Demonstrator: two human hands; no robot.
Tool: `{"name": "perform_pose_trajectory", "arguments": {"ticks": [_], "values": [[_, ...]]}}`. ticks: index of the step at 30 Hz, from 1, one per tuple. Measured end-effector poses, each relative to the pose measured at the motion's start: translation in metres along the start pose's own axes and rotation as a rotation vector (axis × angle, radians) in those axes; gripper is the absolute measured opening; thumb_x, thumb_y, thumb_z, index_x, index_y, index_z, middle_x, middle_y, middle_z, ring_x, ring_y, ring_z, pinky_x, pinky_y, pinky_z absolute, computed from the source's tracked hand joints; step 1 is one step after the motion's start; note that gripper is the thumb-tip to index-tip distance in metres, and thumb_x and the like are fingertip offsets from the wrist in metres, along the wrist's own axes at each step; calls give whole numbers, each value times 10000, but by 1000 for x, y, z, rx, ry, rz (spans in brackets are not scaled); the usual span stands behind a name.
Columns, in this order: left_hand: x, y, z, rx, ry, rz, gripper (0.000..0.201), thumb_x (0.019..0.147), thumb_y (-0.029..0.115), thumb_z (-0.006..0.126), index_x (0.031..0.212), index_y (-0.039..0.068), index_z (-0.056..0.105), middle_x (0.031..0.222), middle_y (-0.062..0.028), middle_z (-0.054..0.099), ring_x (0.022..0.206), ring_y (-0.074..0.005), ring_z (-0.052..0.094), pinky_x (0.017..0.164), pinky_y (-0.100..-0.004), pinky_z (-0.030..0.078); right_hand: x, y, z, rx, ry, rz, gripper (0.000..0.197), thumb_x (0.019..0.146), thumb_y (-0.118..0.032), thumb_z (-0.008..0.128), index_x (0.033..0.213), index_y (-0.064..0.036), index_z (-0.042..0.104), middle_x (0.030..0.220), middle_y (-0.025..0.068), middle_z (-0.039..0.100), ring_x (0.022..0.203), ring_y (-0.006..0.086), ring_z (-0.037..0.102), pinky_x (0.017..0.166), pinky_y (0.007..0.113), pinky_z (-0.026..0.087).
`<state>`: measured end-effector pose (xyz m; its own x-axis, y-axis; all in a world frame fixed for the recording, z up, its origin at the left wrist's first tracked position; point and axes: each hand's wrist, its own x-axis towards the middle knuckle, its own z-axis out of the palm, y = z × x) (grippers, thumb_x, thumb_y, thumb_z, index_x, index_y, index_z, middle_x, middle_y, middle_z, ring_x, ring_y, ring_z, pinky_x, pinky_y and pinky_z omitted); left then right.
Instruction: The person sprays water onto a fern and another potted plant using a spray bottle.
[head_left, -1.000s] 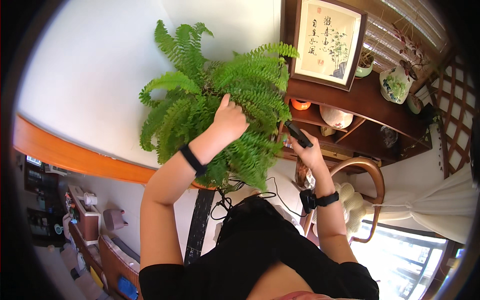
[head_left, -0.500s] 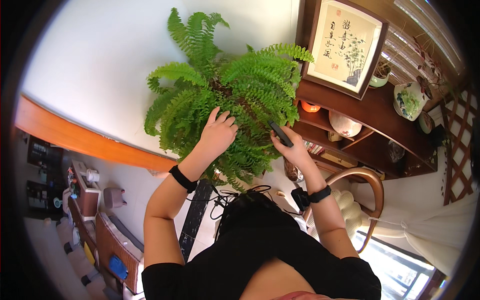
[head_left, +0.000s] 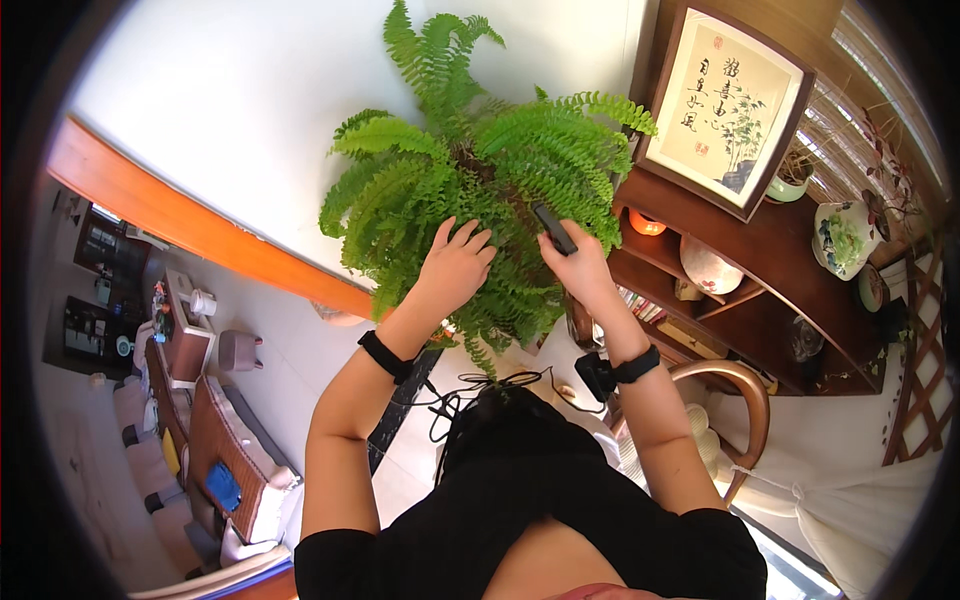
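Note:
A large green fern (head_left: 400, 215) with long feathery fronds fills the middle of the view, against a white wall. Over its near left side lies my left hand (head_left: 458, 268), fingers spread and resting among the leaves, with nothing visible in it. My right hand (head_left: 578, 262) is closed on a slim black tool (head_left: 554, 228) at the fern's right side. Its dark end points up and to the left into the fronds; whether it has blades is hidden by hand and foliage. Each wrist wears a black band.
At the right stands a dark wooden shelf (head_left: 770, 285) with a framed picture (head_left: 725, 115), vases and books. A curved wooden chair arm (head_left: 755, 400) is below it. Black cables (head_left: 445, 400) hang near my body. Left, beyond an orange wooden edge (head_left: 215, 225), are a sofa and table.
The view has shifted, so the fern and shelf sit farther right. Both hands stay at the fern; the left hand's fingers are spread a bit wider, and the right keeps the black tool.

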<state>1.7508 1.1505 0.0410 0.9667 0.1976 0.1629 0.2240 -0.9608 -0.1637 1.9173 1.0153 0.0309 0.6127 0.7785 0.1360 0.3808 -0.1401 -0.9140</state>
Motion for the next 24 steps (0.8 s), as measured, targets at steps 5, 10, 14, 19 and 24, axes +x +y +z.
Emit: {"name": "perform_pose_trajectory", "arguments": {"ticks": [5, 10, 14, 19, 24], "values": [[-1, 0, -1, 3, -36, -10, 230, 814, 193, 595, 1033, 132, 626, 1226, -32, 529, 1226, -232, 404, 1064, -457, 218, 11, -15, -1, -59, 4, 56, 280, 794, -234, 625, 898, 23, 585, 705, 198, 596, 626, 340, 588, 580, 377, 459], [0, 1, -1, -44, -27, -8, 244, 817, 197, 596, 1051, 130, 619, 1223, -36, 528, 1224, -230, 405, 1060, -461, 221, 9, 3, 6, -116, 19, -35, 270, 795, -235, 621, 882, 18, 584, 706, 184, 595, 621, 338, 584, 581, 381, 461], [-5, 0, 4, -26, 5, -10, 248, 810, 191, 603, 1049, 128, 619, 1213, -39, 533, 1215, -232, 414, 1055, -466, 225, 9, -10, 6, -75, -16, 40, 269, 792, -244, 630, 871, 8, 581, 715, 175, 592, 641, 338, 590, 592, 389, 464], [3, 3, 0, -61, 30, 13, 250, 802, 186, 607, 1045, 125, 619, 1208, -46, 534, 1205, -240, 422, 1050, -467, 229, 22, -8, 11, -133, 61, -147, 282, 785, -247, 637, 889, 10, 587, 736, 184, 597, 656, 343, 593, 610, 392, 474], [3, 7, -3, -76, 28, 7, 249, 804, 189, 605, 1043, 122, 620, 1202, -48, 538, 1202, -244, 424, 1049, -468, 231, 29, -38, 11, -154, -84, -48, 293, 769, -223, 651, 937, 10, 594, 811, 191, 613, 701, 350, 602, 636, 388, 479]]}}
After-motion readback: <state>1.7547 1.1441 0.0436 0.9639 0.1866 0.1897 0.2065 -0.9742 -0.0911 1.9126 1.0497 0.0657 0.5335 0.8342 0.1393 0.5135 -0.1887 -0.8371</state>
